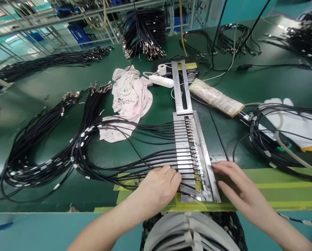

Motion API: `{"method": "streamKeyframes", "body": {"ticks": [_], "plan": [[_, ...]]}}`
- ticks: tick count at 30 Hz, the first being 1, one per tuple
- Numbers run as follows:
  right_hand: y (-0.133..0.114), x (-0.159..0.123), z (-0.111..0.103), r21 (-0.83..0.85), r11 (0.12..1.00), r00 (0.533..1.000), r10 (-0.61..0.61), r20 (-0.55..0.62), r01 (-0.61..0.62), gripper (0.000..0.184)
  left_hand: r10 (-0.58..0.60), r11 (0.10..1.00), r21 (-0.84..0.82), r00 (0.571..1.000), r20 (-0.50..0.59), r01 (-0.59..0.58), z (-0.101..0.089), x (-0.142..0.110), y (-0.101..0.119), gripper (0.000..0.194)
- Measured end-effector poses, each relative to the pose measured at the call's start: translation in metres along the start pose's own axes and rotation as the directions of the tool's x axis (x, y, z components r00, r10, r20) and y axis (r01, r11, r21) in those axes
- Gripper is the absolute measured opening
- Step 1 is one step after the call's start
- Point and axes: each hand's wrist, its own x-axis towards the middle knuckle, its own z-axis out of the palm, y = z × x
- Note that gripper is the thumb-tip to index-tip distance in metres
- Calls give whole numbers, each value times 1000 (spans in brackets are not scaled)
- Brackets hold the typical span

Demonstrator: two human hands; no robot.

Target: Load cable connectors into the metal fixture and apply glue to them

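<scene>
The metal fixture (pixel 201 139) lies right of centre in the frame, running from mid-height to near the lower edge of the bench, with black cables (pixel 145 125) crossing it from the left and their connectors (pixel 196 162) lined up against its rail. Most of the row looks filled, in 2 groups with a small gap between; at the lower end, 2 connectors lie at a slant and seem less settled, so I judge that stretch unfinished. The left hand (pixel 160 184) is curled over the lower cables and seems to pinch them. The right hand (pixel 241 188) grips nothing, thumb and fingers spread beside the rail's outer side. Farther out, many cables lie in a looped bundle (pixel 79 148) at left, outside the fixture, beside a crumpled cloth (pixel 131 92); whether these have been handled, I cannot tell.
</scene>
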Motion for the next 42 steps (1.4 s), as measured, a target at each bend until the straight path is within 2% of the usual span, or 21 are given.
{"method": "streamKeyframes", "body": {"ticks": [5, 11, 18, 24, 28, 31, 34, 39, 42], "plan": [[4, -5, 2, 28, 1000, 1000, 8, -12, -7, 29, -50, 998, 34, 997, -57, 52, 5, -6, 7, 16], [4, -5, 1, 34, 999, 1000, -20, -8, 20, 29, -83, 994, 64, 994, -71, 88, 5, 1, 6, 21], [2, -5, 4, 25, 999, 999, -42, -10, 43, 31, -33, 999, -7, 996, -81, 33, 6, -1, 7, 15], [1, -2, 6, -18, 995, 995, -97, 10, 97, 32, -23, 999, 41, 993, -115, 28, 8, 0, 10, 12], [3, 0, 9, -94, 978, 982, -184, 35, 186, 40, -6, 997, 81, 990, -140, 18, 10, 3, 9, 12], [0, 5, 12, -201, 936, 957, -284, 56, 289, 48, 26, 996, 86, 990, -141, -14, 15, 4, 6, 13], [-7, 13, 15, -369, 844, 920, -377, 107, 389, 51, 40, 999, 42, 987, -153, -34, 23, -1, 3, 17], [-15, 23, 16, -487, 726, 870, -456, 187, 485, 34, 36, 999, -19, 963, -268, -42, 32, -13, -2, 26], [-18, 25, 15, -514, 681, 846, -490, 210, 522, 32, 40, 998, -39, 953, -300, -54, 33, -17, -3, 32]]}}
